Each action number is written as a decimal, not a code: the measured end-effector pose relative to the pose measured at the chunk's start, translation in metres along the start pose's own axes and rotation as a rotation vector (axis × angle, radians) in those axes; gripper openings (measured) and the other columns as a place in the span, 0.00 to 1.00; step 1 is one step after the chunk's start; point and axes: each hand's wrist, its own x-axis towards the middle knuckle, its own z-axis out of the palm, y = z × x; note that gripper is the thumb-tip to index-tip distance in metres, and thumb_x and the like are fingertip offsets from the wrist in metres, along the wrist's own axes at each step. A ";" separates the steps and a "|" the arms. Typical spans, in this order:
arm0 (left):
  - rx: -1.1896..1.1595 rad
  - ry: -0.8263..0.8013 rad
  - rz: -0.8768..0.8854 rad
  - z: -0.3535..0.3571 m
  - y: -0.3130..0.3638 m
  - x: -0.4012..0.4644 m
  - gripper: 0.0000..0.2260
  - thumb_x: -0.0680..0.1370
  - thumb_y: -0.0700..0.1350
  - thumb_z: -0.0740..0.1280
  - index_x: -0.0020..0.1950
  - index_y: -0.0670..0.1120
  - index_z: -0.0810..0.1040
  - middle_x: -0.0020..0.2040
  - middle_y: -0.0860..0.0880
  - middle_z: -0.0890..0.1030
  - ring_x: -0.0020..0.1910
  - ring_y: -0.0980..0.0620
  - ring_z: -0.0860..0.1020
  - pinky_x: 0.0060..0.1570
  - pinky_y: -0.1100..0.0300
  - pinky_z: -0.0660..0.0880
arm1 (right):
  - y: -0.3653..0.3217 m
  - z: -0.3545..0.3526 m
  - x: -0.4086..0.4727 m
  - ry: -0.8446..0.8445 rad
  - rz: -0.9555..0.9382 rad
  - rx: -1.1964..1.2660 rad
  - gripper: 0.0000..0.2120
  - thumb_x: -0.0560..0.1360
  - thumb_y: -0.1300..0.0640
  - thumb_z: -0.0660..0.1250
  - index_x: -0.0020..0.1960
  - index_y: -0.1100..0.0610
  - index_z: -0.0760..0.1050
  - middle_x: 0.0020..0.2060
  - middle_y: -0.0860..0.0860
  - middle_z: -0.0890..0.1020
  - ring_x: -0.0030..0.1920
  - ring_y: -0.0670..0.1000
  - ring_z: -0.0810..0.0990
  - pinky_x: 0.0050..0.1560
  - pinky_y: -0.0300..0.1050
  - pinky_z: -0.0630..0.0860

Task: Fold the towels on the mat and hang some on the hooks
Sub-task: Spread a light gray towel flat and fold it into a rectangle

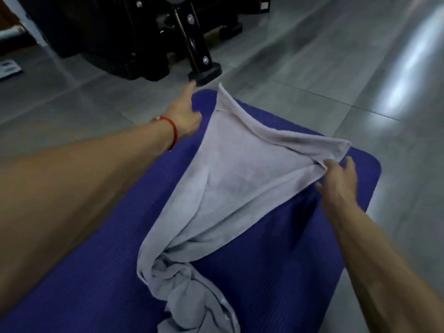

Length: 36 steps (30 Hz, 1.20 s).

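1. Grey terry towel (230, 179) lies on a blue ribbed exercise mat (276, 272), spread in a rough triangle in the middle of the view, with its near end bunched and twisted toward 6 o'clock.
2. The towel's far corner points to 12 o'clock and reaches just past the mat's far edge, close to the black rubber foot (205, 74) of a piece of gym equipment.
3. Left hand (185, 116), at 11 o'clock from the towel's centre, sits at the towel's left far edge. The index finger is stretched out toward the rubber foot; the remaining fingers are hidden behind the palm, so whether they hold the cloth cannot be told.
4. A red cord bracelet (171, 128) circles the left wrist.
5. Right hand (338, 179), at 3 o'clock, pinches the towel's right corner between thumb and curled fingers, lifting that edge slightly off the mat.
6. The fabric is drawn taut between the two hands, with a folded ridge running along the far right edge.
7. The mat rests on a grey tiled floor (336, 68); light reflections show at 2 o'clock.
8. Black equipment frame (120, 32) stands at 11 to 12 o'clock, beyond the mat.
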 end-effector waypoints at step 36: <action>-0.274 0.285 -0.630 -0.055 -0.217 -0.583 0.13 0.78 0.40 0.72 0.54 0.58 0.77 0.41 0.57 0.83 0.39 0.56 0.81 0.41 0.60 0.76 | 0.080 0.099 -0.336 -1.388 -1.102 -1.472 0.14 0.80 0.45 0.63 0.64 0.47 0.74 0.59 0.45 0.77 0.60 0.50 0.78 0.59 0.48 0.75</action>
